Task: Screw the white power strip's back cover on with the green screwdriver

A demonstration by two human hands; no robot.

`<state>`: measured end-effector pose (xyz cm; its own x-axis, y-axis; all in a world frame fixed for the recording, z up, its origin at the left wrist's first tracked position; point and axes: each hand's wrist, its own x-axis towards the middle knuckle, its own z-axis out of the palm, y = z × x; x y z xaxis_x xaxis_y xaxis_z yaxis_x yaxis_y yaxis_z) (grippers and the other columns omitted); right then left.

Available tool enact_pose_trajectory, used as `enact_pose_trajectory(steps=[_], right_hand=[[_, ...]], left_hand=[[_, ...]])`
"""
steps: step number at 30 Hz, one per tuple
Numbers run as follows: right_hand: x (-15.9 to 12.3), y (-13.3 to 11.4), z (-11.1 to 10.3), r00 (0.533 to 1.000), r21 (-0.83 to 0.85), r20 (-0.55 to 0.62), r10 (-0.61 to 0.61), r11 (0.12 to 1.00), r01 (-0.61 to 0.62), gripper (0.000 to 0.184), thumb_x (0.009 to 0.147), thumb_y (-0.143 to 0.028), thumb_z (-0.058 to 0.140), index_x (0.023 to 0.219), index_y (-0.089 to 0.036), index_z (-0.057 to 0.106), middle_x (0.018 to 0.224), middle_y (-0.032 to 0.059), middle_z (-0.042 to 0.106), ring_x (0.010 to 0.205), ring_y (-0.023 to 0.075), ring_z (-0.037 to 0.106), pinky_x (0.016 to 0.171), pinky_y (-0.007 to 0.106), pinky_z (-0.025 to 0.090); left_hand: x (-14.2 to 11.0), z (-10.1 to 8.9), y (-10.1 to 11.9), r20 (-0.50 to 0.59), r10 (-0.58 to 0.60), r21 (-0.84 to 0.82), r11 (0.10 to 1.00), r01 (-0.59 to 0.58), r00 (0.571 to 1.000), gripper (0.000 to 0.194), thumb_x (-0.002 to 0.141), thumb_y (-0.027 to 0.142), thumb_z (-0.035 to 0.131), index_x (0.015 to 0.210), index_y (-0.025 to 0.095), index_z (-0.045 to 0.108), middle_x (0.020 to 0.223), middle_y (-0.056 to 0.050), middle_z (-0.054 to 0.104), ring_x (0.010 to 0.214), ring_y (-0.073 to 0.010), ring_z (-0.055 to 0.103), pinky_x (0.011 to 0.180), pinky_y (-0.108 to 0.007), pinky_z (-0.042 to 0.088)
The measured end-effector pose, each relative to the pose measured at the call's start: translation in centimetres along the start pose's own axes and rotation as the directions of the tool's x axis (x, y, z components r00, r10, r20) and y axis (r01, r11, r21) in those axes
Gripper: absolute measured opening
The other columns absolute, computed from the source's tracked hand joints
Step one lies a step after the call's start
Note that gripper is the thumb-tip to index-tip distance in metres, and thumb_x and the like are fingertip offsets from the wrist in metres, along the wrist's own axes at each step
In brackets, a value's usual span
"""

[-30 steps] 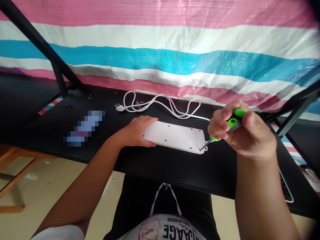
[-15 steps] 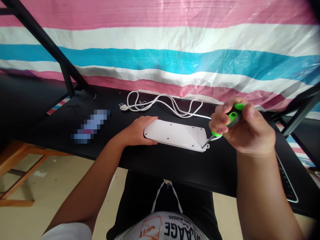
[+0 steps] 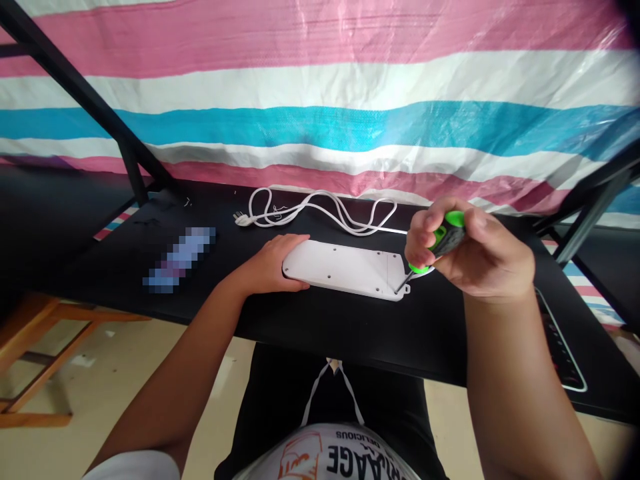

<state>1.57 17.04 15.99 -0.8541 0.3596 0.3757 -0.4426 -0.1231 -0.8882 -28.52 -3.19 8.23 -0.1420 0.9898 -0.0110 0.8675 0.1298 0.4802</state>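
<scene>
I see the left hand (image 3: 273, 267) clasping the white strip (image 3: 350, 270) on the tabletop (image 3: 325, 323) by its nine o'clock end, cable (image 3: 393, 231) at its twelve, screwdriver (image 3: 449, 239) slanting to its four o'clock corner, right hand (image 3: 485, 260) curled around the handle

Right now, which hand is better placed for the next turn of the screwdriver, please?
Probably the right hand: it holds the green screwdriver, whose tip sits near one corner of the white casing. The left hand grips the casing's opposite end, so it seems better suited to steadying.
</scene>
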Motion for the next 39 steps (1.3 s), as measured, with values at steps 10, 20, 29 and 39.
enact_pose_trajectory(steps=[10, 20, 29, 39], right_hand=[[0.7, -0.1, 0.1, 0.999, 0.063, 0.041, 0.007, 0.998, -0.010, 0.042, 0.099, -0.062, 0.064, 0.098, -0.020, 0.070, 0.070, -0.0007, 0.052, 0.055, 0.0129, 0.048, 0.052, 0.027, 0.040], [0.1, 0.1, -0.7, 0.999, 0.016, 0.054, -0.011, 1.000, 0.010, 0.036, 0.099, -0.057, 0.068, 0.095, -0.021, 0.071, 0.076, 0.0000, 0.059, 0.058, 0.0123, 0.055, 0.053, 0.026, 0.047], [0.1, 0.0, -0.4, 0.994, -0.020, 0.105, -0.007, 1.000, 0.009, 0.044, 0.104, -0.056, 0.059, 0.108, -0.017, 0.078, 0.079, 0.0032, 0.058, 0.066, 0.0149, 0.056, 0.058, 0.028, 0.049], [0.3, 1.2, -0.1, 0.977, -0.138, 0.105, -0.188, 0.970, 0.202, 0.029, 0.099, -0.049, 0.071, 0.103, -0.021, 0.074, 0.089, 0.0023, 0.058, 0.057, 0.0117, 0.060, 0.047, 0.026, 0.050]], left_hand=[[2.2, 0.0, 4.4, 0.106, 0.176, 0.179, 0.965, -0.193, 0.979, 0.099, 0.082, 0.062, 0.081, 0.161, 0.021, 0.039, 0.165, -0.015, 0.043, 0.154, -0.0369, 0.037, 0.129, -0.048, 0.027], [9.6, 0.3, 8.1, 0.413, 0.243, 0.090, 0.948, -0.304, 0.878, 0.112, 0.061, 0.068, 0.091, 0.155, 0.026, 0.046, 0.156, -0.014, 0.051, 0.139, -0.0399, 0.052, 0.113, -0.049, 0.045], [8.7, 1.1, 6.8, 0.295, 0.321, 0.043, 0.937, -0.348, 0.900, 0.103, 0.067, 0.071, 0.086, 0.149, 0.021, 0.050, 0.145, -0.013, 0.058, 0.134, -0.0391, 0.055, 0.113, -0.048, 0.044], [8.8, 1.4, 6.3, 0.248, 0.336, 0.058, 0.931, -0.360, 0.909, 0.100, 0.068, 0.070, 0.085, 0.149, 0.023, 0.052, 0.148, -0.013, 0.057, 0.134, -0.0382, 0.056, 0.113, -0.047, 0.043]])
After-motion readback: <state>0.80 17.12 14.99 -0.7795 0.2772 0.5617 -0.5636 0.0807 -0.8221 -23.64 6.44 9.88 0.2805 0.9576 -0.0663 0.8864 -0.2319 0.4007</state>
